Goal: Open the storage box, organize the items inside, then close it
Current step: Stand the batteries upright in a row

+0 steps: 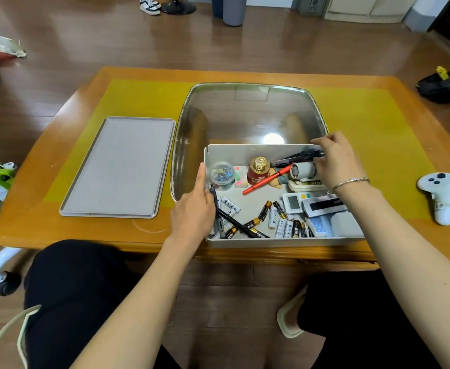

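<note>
The gray storage box sits open on the desk, with its lid lying flat to the left. The left hand holds the box's left wall. The right hand pinches a dark pen at the back. Batteries lie loose between both hands, near a red pen.

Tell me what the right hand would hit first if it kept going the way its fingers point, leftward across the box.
Probably the small grey cylinder right at the fingertips of the right hand, then the red jar with the gold cap. Depth is unclear; the hand seems to pinch a black pen.
</note>
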A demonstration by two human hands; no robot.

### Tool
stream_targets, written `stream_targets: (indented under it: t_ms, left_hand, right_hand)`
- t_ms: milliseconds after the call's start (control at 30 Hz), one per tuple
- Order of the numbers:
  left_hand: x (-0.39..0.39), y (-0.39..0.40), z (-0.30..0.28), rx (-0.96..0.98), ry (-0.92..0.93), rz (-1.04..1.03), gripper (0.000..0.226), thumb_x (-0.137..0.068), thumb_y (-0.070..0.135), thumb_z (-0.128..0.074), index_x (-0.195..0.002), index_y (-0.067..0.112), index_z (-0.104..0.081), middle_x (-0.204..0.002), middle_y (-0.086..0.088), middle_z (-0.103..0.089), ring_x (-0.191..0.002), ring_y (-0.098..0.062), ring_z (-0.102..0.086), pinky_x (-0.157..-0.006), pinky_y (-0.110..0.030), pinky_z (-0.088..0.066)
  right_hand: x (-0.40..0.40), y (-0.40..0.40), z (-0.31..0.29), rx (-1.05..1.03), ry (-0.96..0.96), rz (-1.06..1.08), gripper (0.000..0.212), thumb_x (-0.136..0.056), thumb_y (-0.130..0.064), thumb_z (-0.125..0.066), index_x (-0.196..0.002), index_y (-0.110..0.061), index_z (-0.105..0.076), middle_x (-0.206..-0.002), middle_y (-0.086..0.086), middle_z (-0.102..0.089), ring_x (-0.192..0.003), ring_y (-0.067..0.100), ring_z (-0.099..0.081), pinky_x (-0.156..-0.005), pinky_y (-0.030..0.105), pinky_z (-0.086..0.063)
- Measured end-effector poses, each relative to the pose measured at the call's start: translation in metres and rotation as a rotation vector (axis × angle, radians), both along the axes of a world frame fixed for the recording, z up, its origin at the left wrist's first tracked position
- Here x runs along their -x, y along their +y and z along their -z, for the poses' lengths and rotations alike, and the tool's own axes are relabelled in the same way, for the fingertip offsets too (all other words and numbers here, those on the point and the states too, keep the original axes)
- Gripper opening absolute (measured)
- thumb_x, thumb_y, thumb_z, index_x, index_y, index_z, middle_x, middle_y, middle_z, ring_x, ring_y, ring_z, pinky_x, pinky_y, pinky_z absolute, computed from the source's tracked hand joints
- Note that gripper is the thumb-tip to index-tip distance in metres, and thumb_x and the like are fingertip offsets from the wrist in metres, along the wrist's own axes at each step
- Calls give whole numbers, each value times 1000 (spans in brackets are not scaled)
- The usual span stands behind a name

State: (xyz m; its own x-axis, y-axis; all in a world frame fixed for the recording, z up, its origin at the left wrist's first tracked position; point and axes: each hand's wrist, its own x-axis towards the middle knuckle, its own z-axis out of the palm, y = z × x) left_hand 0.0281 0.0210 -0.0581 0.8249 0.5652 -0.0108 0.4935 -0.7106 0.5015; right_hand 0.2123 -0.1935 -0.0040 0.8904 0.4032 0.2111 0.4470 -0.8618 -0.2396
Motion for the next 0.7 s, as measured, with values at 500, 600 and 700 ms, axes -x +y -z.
stream_targets:
  t_ms: [500, 600, 700]
  left_hand:
    - [-1, 3, 7, 41, -48, 2, 57, -103, 31, -29, -152, 37, 1, -80, 3, -57, -61, -9, -53, -50, -29, -43]
    - [0, 4, 8, 49, -65, -12, 54, -104, 35, -27, -152, 38, -3, -79, 4, -57, -63, -8, -53, -54, -31, -47]
    - [2, 5, 10, 38, -101, -18, 50, -104, 38, -22, -152, 38, -9, -68, 7, -53, -60, -7, -50, -53, -29, -41]
  right_hand:
    - [89, 83, 30, 290, 360, -449, 33, -78, -52, -66, -95, -24, -67, -84, -6, -65, -81, 16, -60, -70, 30, -51]
    - [96, 93, 40, 364, 463, -488, 33, -72, -46, -75, -85, -16, -67, -76, -1, -61, -72, 17, -55, -67, 30, -50]
    - [95, 96, 44, 347, 500, -483, 15, -76, -20, -69, -67, -10, -60, -70, 9, -61, -69, 24, -56, -64, 32, -51]
